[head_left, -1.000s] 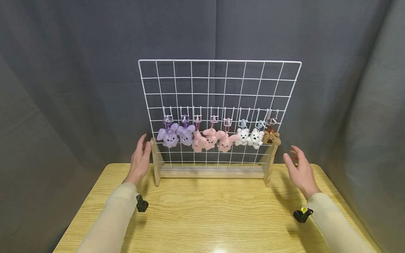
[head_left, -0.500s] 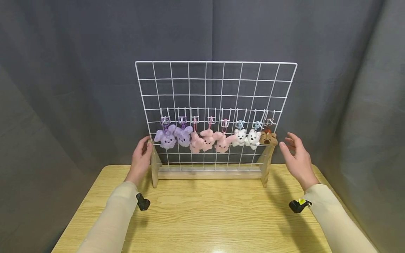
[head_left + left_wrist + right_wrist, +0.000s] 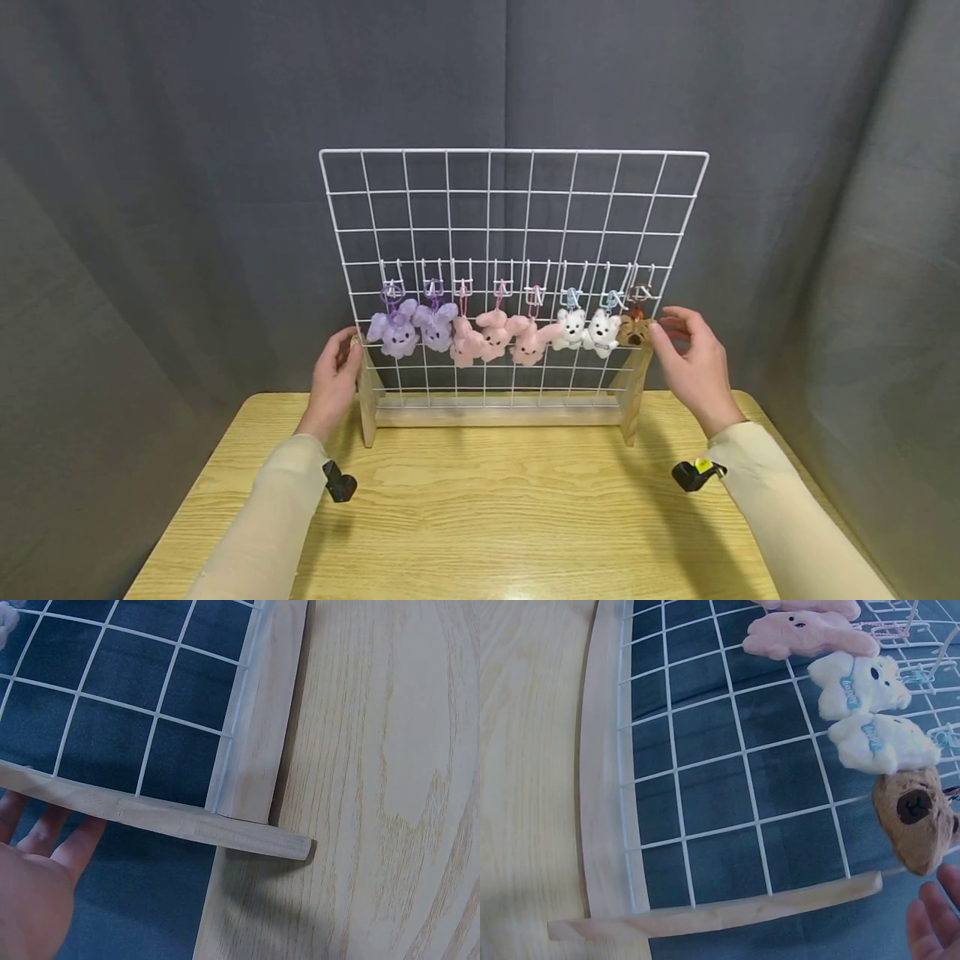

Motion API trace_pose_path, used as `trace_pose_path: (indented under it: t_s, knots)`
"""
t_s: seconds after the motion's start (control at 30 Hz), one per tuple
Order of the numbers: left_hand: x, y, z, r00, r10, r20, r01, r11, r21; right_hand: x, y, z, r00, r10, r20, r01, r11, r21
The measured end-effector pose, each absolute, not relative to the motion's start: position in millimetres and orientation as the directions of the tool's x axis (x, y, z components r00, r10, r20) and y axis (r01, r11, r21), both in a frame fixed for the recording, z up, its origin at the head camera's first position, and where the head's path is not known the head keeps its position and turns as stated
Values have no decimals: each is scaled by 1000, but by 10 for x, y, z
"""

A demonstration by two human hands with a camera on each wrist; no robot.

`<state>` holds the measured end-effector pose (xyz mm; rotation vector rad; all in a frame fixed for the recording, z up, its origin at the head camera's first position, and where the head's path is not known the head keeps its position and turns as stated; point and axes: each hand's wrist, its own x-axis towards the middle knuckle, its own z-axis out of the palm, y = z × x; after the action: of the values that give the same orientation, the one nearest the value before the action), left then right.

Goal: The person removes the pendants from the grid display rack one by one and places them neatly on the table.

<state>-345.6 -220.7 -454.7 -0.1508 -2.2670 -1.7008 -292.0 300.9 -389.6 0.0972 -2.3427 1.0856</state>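
Note:
In the head view a white wire grid rack (image 3: 487, 212) stands in a wooden stand (image 3: 495, 415). Plush keychains hang from its hooks: two purple (image 3: 399, 333), three pink (image 3: 495, 335), two white (image 3: 572, 330) and a brown bear (image 3: 634, 331) at the right end. My left hand (image 3: 332, 385) is at the stand's left wooden upright (image 3: 367, 392); in the left wrist view its spread fingers (image 3: 75, 844) meet the upright's outer edge, with the tips partly hidden. My right hand (image 3: 697, 367) is beside the brown bear, fingers loosely bent; contact is unclear.
The stand rests on a light wood-grain table (image 3: 480, 517), near its back edge. Grey curtain (image 3: 187, 208) encloses the back and both sides. A black wrist camera (image 3: 340, 482) sits on the left sleeve, and another black camera (image 3: 690, 475) on the right.
My right hand has moved left and slightly up, to the brown bear at the rack's right edge. The left hand has come up against the left upright. The keychains hang as before.

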Motion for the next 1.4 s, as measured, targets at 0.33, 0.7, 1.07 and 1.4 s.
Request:
trace_pose_path:
  t_s: [0.33, 0.7, 1.07, 1.4]
  knots:
    - [-3443, -2205, -4551, -949, -108, 297, 256, 291, 922, -2997, 2944, -3767, -792, 192, 580, -318, 681, -660]
    - [-3424, -2208, -4566, -955, -103, 280, 238, 301, 923, -3063, 2867, -3646, -773, 226, 593, -312, 678, -665]
    - [-3426, -2220, -4573, -956, -107, 272, 232, 285, 930, -3074, 2814, -3578, -789, 228, 570, -290, 680, -674]
    - [-3447, -2217, -4565, -955, -114, 273, 229, 298, 927, -3091, 2827, -3552, -812, 224, 538, -276, 666, -693]
